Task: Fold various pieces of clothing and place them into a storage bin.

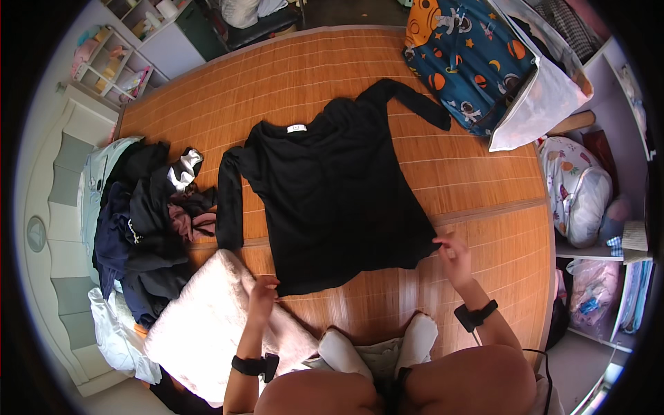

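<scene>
A black long-sleeved top [337,197] lies spread on a bamboo mat [487,181], its neckline away from me and its hem towards me. My left hand [264,296] pinches the hem's left corner between finger and thumb. At the right corner of the hem, the fingertips of my right hand [455,257] hold the cloth's edge. One sleeve runs down along the top's left side; the other bends out to the upper right. A white label shows at the neck.
Dark clothes [150,218] are heaped at the left, beside a pale plush blanket [207,321]. A storage bag [467,62] with space prints stands at the upper right. Shelves [586,254] with bags line the right side. My socked feet [345,353] are near the hem.
</scene>
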The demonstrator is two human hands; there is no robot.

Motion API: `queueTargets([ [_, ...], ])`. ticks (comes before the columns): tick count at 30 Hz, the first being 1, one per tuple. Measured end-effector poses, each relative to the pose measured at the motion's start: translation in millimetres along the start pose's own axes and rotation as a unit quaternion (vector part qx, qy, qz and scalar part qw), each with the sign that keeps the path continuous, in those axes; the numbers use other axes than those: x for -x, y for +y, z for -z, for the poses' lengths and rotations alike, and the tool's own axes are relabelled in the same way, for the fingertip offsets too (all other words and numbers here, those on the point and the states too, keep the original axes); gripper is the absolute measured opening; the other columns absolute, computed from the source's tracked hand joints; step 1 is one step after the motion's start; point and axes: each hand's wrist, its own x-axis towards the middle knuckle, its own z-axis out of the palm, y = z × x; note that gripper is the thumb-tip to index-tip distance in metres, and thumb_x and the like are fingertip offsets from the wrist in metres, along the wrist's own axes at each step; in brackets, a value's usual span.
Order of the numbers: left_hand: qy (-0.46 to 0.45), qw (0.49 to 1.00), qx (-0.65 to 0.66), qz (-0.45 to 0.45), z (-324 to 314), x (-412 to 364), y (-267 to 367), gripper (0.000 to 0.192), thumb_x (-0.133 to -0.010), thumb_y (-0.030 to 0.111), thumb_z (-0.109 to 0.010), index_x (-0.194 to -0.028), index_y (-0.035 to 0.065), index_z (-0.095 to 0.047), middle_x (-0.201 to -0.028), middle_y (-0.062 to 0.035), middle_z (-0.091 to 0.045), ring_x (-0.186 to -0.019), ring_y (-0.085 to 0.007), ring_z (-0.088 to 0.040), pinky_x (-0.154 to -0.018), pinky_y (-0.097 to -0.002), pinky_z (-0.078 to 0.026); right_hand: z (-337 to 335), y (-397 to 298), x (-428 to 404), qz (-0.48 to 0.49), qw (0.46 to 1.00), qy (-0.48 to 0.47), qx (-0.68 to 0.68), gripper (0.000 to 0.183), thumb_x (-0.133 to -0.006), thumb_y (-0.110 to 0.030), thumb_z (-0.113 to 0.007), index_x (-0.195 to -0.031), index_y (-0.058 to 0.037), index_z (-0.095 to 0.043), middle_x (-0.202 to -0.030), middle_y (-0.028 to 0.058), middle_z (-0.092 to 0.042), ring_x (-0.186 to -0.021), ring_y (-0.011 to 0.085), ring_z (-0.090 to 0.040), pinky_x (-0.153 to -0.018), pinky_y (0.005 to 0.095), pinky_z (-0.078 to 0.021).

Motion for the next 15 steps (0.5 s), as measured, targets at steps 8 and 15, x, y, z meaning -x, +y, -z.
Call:
queueTargets([
  [8,0.077,0.976,-0.105,-0.176,-33,2,-40,0.029,-0.083,-0.002,-0.049,-0.112,0.0022,-0.043,-0.107,-0.0140,-0.054,-0.092,-0.0203,-0.054,-0.078,-0.0268,-0.043,-6,2,12,-0.038,0.991,-0.018,0.125,0.021,-0.080,-0.001,-0.055,-0.101,-0.0057,-0.058,-0.085,0.0120,-0.058,-0.074,0.0267,-0.059,-0.061,0.0334,-0.0486],
  [15,0.050,0.992,-0.042,-0.106,-46,-22,-43,0.028,-0.088,0.008,-0.051,-0.114,0.0005,-0.042,-0.105,-0.0149,-0.058,-0.097,-0.0207,-0.055,-0.083,-0.0290,-0.042,-29,13,-15,-0.201,0.978,-0.043,0.017,0.032,-0.081,-0.010,-0.060,-0.112,-0.0057,-0.050,-0.091,0.0153,-0.060,-0.070,0.0311,-0.059,-0.063,0.0361,-0.0483],
])
